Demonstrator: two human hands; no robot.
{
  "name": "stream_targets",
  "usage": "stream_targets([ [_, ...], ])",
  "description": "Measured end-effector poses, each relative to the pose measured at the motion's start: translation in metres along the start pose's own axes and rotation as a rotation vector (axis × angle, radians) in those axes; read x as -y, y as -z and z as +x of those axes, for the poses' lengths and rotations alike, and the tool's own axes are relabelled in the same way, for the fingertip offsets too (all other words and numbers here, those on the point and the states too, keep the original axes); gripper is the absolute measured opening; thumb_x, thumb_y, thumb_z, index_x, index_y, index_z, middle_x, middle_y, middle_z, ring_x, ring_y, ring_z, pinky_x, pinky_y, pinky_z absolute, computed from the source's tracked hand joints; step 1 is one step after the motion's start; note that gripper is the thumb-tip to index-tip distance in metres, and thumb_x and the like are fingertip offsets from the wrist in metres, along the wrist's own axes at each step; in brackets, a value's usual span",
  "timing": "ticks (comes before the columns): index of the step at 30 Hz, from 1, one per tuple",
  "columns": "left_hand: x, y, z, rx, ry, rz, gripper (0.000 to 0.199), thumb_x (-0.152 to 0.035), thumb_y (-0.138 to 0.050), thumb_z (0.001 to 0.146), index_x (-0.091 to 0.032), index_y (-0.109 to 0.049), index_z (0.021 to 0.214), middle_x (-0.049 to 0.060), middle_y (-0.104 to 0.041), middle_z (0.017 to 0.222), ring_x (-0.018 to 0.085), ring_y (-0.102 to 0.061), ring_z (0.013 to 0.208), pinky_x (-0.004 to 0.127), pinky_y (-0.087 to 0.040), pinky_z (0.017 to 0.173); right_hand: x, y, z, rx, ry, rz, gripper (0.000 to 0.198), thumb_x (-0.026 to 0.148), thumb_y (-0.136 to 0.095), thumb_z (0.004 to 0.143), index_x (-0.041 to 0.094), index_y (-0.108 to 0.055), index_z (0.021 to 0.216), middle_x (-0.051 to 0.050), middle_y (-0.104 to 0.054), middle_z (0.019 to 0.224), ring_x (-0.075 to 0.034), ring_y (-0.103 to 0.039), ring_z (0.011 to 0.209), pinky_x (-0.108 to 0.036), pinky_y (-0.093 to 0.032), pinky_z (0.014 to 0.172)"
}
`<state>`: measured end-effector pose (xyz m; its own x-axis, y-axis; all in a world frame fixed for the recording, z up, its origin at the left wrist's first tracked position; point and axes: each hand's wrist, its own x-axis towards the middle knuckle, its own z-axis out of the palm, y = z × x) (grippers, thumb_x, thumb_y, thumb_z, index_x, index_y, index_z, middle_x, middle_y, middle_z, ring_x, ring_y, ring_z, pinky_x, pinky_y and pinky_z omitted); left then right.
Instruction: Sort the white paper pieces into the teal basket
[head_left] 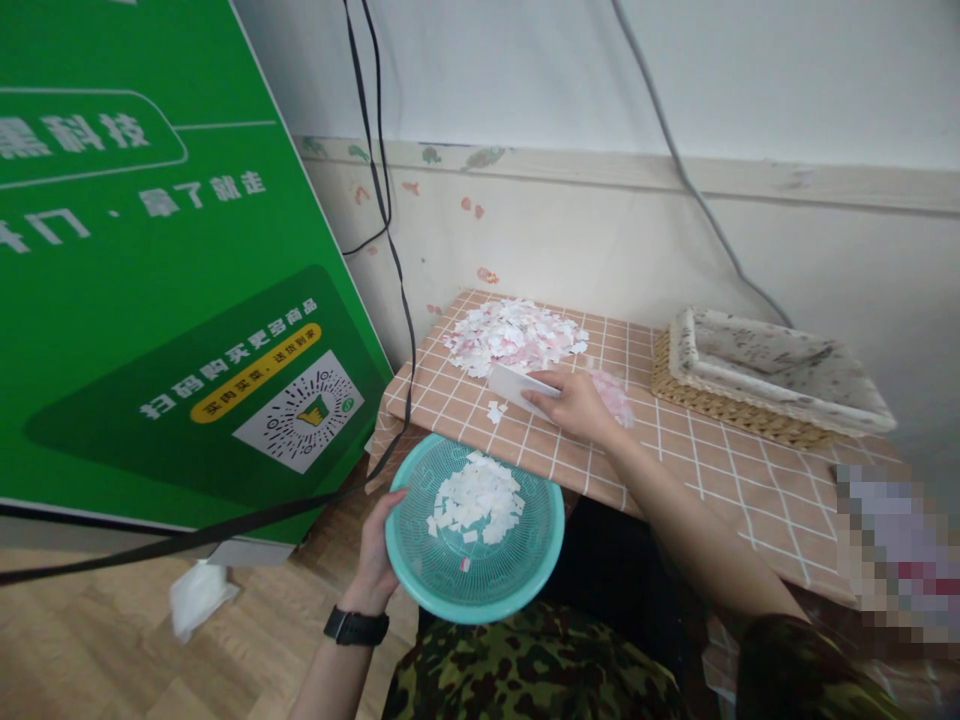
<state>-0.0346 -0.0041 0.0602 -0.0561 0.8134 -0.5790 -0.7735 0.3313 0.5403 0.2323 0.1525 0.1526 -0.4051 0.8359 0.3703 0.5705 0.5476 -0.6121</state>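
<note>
- Right hand (581, 402): pinching 1 white card (516, 388), just beyond the colander (499, 585).
- Paper pile (514, 335): on the table (697, 455), farther beyond the colander; ahead-left of the right hand, the nearer hand.
- Card's long axis: crosswise, free end pointing left, slightly away from the colander.
- Left hand (381, 548): gripping the colander's left rim.

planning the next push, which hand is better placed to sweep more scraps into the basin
Probably the right hand: it holds a white card beside the scraps, while the left hand is occupied holding the basin.
</note>
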Motion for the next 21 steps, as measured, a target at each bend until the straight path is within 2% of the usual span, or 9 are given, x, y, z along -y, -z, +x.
stream_targets([
  [5,-0.004,0.002,-0.001,0.026,0.028,0.048,0.018,-0.018,-0.061,0.073,-0.009,-0.067,0.087,0.011,-0.073,0.076,0.025,-0.068,0.07,0.04,-0.052,0.073,0.019,-0.006,-0.023,0.111,0.11,-0.139,0.031,0.025,-0.048,0.086,0.027,-0.062,0.114,-0.003,-0.071,0.096,-0.017,-0.065,0.072,-0.027,-0.046,0.067],
  [9,-0.006,-0.001,-0.003,0.048,0.045,0.059,0.022,-0.018,-0.061,0.073,-0.008,-0.067,0.092,0.013,-0.073,0.083,0.028,-0.068,0.077,0.043,-0.051,0.077,0.027,-0.01,-0.037,0.145,0.181,-0.124,0.034,0.023,-0.046,0.087,0.029,-0.059,0.118,-0.002,-0.067,0.107,-0.017,-0.066,0.08,-0.026,-0.047,0.07],
  [12,-0.007,-0.004,-0.004,0.049,0.05,0.056,0.023,-0.018,-0.062,0.072,-0.008,-0.067,0.093,0.013,-0.073,0.082,0.029,-0.067,0.08,0.043,-0.051,0.078,0.028,-0.01,-0.041,0.142,0.184,-0.104,0.035,0.022,-0.046,0.087,0.029,-0.058,0.119,-0.001,-0.065,0.112,-0.018,-0.066,0.084,-0.028,-0.047,0.073],
  [17,-0.006,-0.003,-0.002,0.001,-0.023,0.055,0.019,-0.018,-0.063,0.072,-0.009,-0.068,0.087,0.012,-0.073,0.077,0.026,-0.068,0.071,0.04,-0.052,0.074,0.029,-0.011,-0.045,0.167,0.218,-0.097,0.034,0.023,-0.047,0.087,0.028,-0.058,0.119,-0.003,-0.067,0.108,-0.018,-0.065,0.084,-0.028,-0.048,0.072],
  [21,-0.004,-0.004,-0.001,0.002,-0.03,0.047,0.018,-0.019,-0.063,0.072,-0.009,-0.068,0.085,0.011,-0.073,0.077,0.026,-0.067,0.071,0.04,-0.053,0.073,0.031,-0.014,-0.049,0.155,0.26,-0.101,0.035,0.025,-0.046,0.087,0.027,-0.056,0.121,-0.005,-0.069,0.101,-0.018,-0.065,0.081,-0.028,-0.048,0.07],
])
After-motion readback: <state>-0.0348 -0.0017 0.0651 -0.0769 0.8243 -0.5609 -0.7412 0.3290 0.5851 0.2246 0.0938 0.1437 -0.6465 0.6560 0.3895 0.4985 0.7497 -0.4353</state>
